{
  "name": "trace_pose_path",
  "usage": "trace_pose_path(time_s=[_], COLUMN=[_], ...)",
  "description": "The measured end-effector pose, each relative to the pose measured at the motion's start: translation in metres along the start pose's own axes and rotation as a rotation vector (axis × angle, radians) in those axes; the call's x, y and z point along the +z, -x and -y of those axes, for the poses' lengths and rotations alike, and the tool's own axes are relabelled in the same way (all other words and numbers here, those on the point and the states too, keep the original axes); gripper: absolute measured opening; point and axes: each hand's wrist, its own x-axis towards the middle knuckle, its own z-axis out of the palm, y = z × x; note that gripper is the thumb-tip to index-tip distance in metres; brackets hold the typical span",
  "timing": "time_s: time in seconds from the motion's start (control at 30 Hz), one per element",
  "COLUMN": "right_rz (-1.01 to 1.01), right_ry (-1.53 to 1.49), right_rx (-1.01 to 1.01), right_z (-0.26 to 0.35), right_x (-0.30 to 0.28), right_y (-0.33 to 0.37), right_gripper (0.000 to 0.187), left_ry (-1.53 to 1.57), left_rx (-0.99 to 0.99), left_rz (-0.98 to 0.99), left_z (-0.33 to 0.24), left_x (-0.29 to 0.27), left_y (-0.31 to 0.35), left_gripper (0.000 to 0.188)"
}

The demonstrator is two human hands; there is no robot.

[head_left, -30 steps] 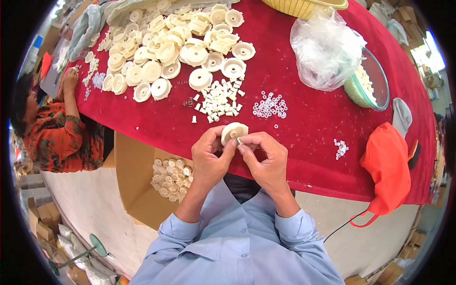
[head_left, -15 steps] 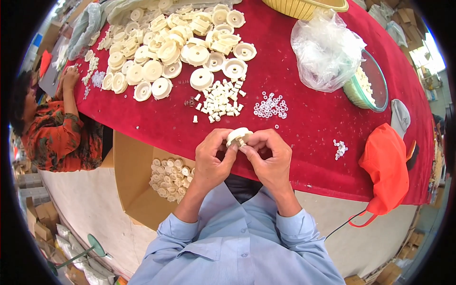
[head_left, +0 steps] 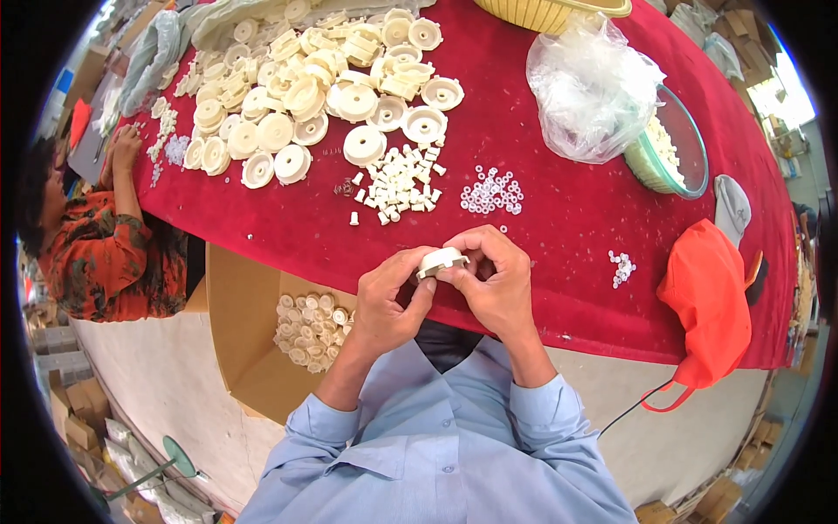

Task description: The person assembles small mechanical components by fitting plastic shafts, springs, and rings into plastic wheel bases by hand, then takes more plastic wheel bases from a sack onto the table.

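Observation:
Between both hands, just over the table's near edge, I hold a round cream plastic cap. My left hand pinches its left side between thumb and fingers. My right hand grips its right side, the thumb pressed in underneath. Whatever sits inside the cap is hidden by my fingers. Beyond my hands lie small cream plugs in a loose heap, with small white washers to their right. A few thin springs rest at the heap's left. Farther off is a large pile of cream plastic discs.
A cardboard box with finished-looking cream pieces stands below left. On the red-covered table are a clear plastic bag, a teal basin, more washers and a red cloth bag. A co-worker sits at left.
The cap has turned in my fingers, so the thin stem seen beneath it before is now hidden. My right fingers have shifted up and around it.

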Motion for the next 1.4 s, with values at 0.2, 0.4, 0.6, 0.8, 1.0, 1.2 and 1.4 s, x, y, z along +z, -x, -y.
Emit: trace_pose_path(time_s=[0.2,0.4,0.6,0.8,1.0,1.2,1.4], right_rz=[0.077,0.115,0.065,0.110,0.101,0.085,0.069], right_ry=[-0.083,-0.141,-0.073,-0.132,-0.090,-0.044,-0.095], right_rx=[0.009,0.006,0.018,-0.031,-0.004,-0.025,-0.067], right_z=[-0.001,0.003,-0.004,0.003,0.000,-0.005,-0.002], right_x=[-0.005,-0.005,0.001,-0.001,0.000,0.001,0.003], right_y=[-0.004,-0.005,-0.004,-0.007,-0.005,-0.004,-0.004], right_gripper=[0.030,0.029,0.028,0.029,0.032,0.035,0.037], left_ry=[0.152,0.190,0.154,0.304,0.231,0.242,0.310], left_rx=[-0.047,-0.122,-0.149,-0.158,-0.124,-0.120,-0.131], left_rz=[-0.037,-0.071,-0.079,-0.146,-0.106,-0.087,-0.104], left_z=[0.012,0.014,0.010,0.010,0.013,0.018,0.010], left_x=[0.001,0.002,0.004,0.007,0.007,0.003,0.006], left_y=[0.010,0.011,0.010,0.010,0.012,0.013,0.009], left_gripper=[0.029,0.027,0.027,0.026,0.024,0.025,0.030])
